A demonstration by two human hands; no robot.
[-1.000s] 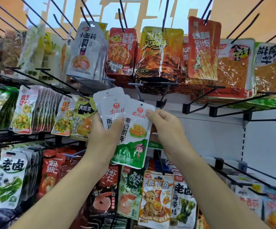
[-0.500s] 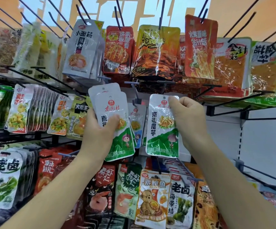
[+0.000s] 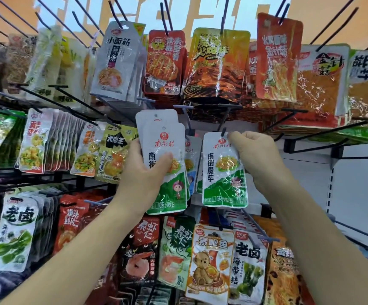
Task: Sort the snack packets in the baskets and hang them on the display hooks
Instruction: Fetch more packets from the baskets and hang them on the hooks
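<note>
single konjac packet [image 3: 222, 172] held at display hook [image 3: 223, 131]

the single konjac packet, white and green, is pinched at its top right corner by the right hand [image 3: 253, 155], with its top edge brought against the tip of the display hook in the middle row of the rack. a fanned stack of matching packets [image 3: 161, 137] is gripped by the left hand [image 3: 145, 172], thumb pressed across the front. hung packets [image 3: 193, 157] of the same kind are seen between the two.

Left grip [image 3: 144, 172], right grip [image 3: 259, 155] and forearms [image 3: 79, 249] are all bare.
</note>
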